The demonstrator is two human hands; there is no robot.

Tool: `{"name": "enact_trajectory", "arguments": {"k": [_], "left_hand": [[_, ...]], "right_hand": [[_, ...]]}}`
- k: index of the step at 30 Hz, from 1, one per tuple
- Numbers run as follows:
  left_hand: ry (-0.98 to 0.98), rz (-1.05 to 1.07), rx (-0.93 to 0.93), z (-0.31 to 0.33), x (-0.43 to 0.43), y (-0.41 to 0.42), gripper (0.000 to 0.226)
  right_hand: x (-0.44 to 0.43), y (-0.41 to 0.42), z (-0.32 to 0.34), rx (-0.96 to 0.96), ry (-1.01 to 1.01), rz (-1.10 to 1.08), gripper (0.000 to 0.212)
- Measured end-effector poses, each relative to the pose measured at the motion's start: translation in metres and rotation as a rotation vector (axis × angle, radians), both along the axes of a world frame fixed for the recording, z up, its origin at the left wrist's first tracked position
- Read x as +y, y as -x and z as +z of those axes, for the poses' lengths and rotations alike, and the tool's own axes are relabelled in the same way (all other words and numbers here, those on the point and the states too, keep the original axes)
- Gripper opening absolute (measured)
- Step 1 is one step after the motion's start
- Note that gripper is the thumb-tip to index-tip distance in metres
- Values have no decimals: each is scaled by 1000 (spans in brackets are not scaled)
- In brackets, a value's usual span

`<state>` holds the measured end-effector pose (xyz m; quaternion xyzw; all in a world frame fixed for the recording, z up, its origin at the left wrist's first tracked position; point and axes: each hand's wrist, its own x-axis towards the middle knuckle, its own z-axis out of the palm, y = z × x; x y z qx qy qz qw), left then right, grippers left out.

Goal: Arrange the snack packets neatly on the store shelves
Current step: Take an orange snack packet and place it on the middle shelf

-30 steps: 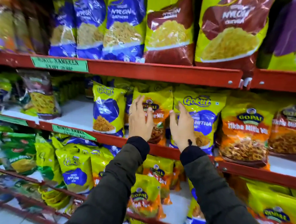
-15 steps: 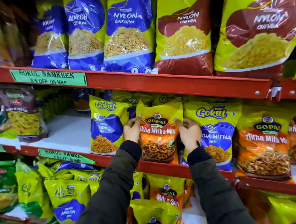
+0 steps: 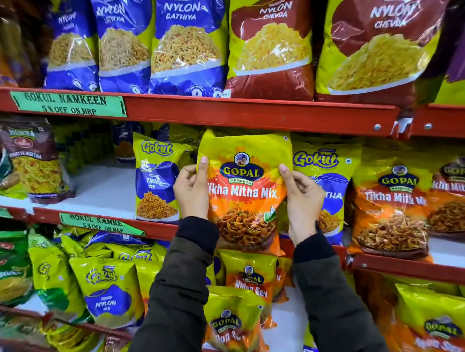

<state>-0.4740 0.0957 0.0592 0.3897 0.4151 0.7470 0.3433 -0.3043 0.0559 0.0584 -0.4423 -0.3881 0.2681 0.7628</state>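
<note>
A yellow and orange Gopal Tikha Mitha Mix packet (image 3: 244,184) is held upright in front of the middle shelf (image 3: 249,237), its bottom hanging over the shelf's red lip. My left hand (image 3: 192,190) grips its left edge and my right hand (image 3: 301,199) grips its right edge. A Gokul Tikhi Sev packet (image 3: 157,180) stands to its left. Behind my right hand a Gokul Tikha Mitha packet (image 3: 330,186) stands, partly hidden. Another Gopal Tikha Mitha Mix packet (image 3: 392,208) stands further right.
Large Nylon Gathiya (image 3: 187,39) and Nylon Chevda (image 3: 270,43) bags fill the top shelf. A bare white stretch of the middle shelf (image 3: 101,187) lies left of the Sev packet, beyond it a brown packet (image 3: 28,162). The lower shelf holds leaning Gokul (image 3: 109,290) and Gopal (image 3: 234,321) packets.
My hands went from resting flat on the Gopal packet to gripping its sides. The packet has come forward off the row, and the view has moved closer.
</note>
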Motion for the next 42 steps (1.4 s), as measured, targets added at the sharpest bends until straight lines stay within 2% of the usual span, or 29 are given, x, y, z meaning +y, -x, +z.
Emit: {"name": "enact_trajectory", "arguments": {"k": [2, 4, 6, 9, 11, 15, 20, 24, 32, 36, 42], "left_hand": [[40, -41, -20, -1, -19, -11, 28], [97, -137, -71, -3, -40, -27, 36], [161, -228, -97, -6, -62, -50, 38], [196, -297, -114, -10, -88, -84, 17], [208, -294, -141, -17, -109, -114, 19], [234, -265, -202, -36, -145, -161, 23], [277, -289, -272, -47, -179, -199, 40], [316, -332, -281, -50, -197, -218, 29], [311, -343, -269, -51, -208, -241, 29], [330, -370, -248, -51, -202, -252, 18], [281, -468, -146, -33, -180, -292, 26]], "right_hand": [[-19, -12, -3, 49, 1, 9, 18], [-43, -30, -8, 112, 18, 40, 38], [-68, -57, -10, 145, 42, 59, 46], [-96, -91, -18, 163, 64, 53, 33], [-118, -119, -22, 191, 46, 13, 18], [-154, -172, -33, 207, 27, -82, 13], [-192, -220, -49, 241, 77, -57, 25], [-211, -243, -52, 258, 81, -57, 18], [-228, -266, -55, 249, 73, -84, 18], [-228, -277, -55, 247, 76, -97, 18], [-211, -321, -46, 196, 59, -165, 28]]}}
